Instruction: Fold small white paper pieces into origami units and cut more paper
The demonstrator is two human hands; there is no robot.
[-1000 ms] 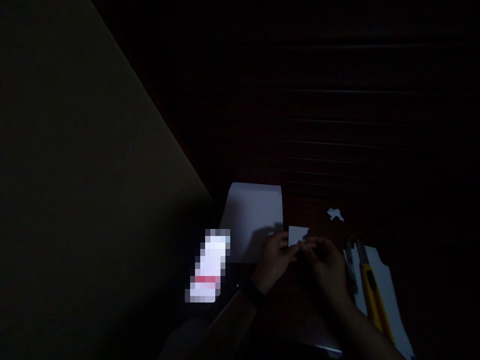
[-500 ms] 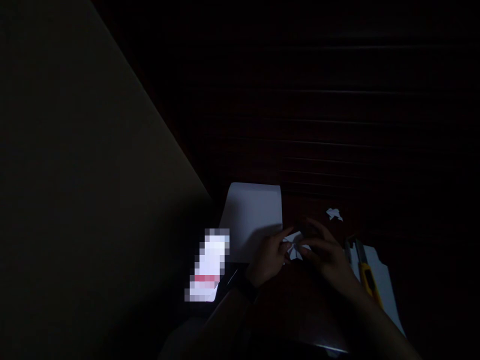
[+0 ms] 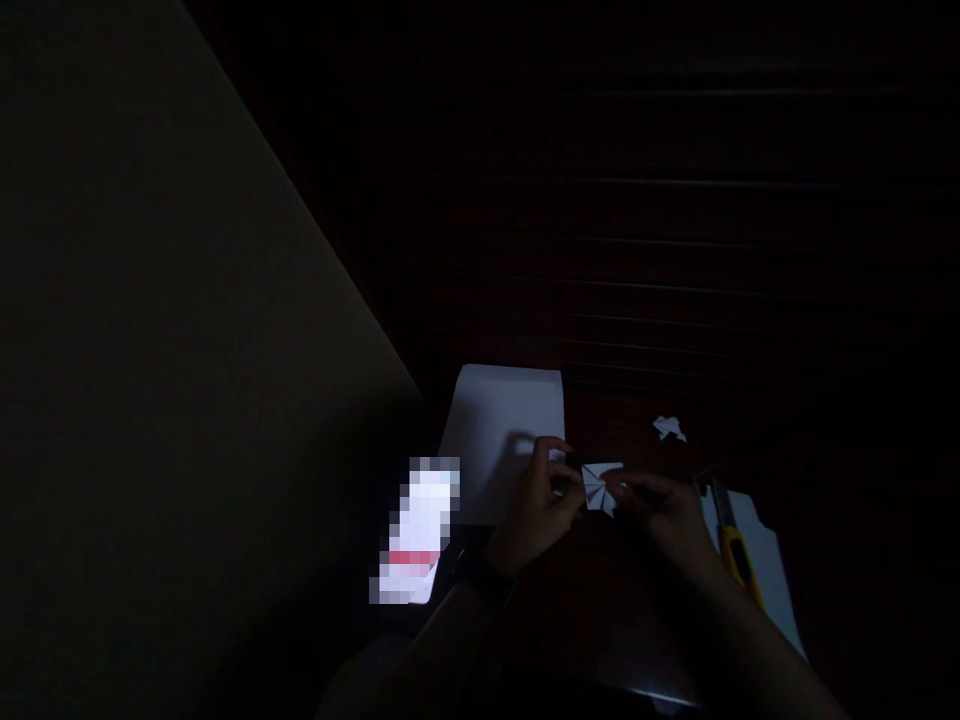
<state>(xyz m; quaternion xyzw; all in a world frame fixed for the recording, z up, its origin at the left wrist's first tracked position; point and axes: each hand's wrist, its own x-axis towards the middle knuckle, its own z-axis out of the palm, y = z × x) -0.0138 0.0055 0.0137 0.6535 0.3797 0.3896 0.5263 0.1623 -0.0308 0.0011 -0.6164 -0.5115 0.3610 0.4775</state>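
A small piece of white folded paper [image 3: 598,478] with creases fanning out from its middle is between my hands, over the dark table. My right hand [image 3: 667,515] pinches its right side between thumb and fingers. At the left edge, the lower fingers and thumb of my left hand [image 3: 536,510] close on the paper, while the index finger is lifted and bent. A dark band circles my left wrist. The dim light hides the exact fingertip contact.
A large white sheet [image 3: 510,410] lies behind my left hand. Left of it glows a phone [image 3: 416,535], its screen blurred. Further right are a small folded paper shape [image 3: 669,429] and a yellow utility knife [image 3: 739,565] on white paper [image 3: 769,560]. A wall [image 3: 187,350] rises at left.
The folded paper has shifted slightly right and shows more of its creased face. My left index finger has lifted off it, and my right fingers have drawn back to its right side.
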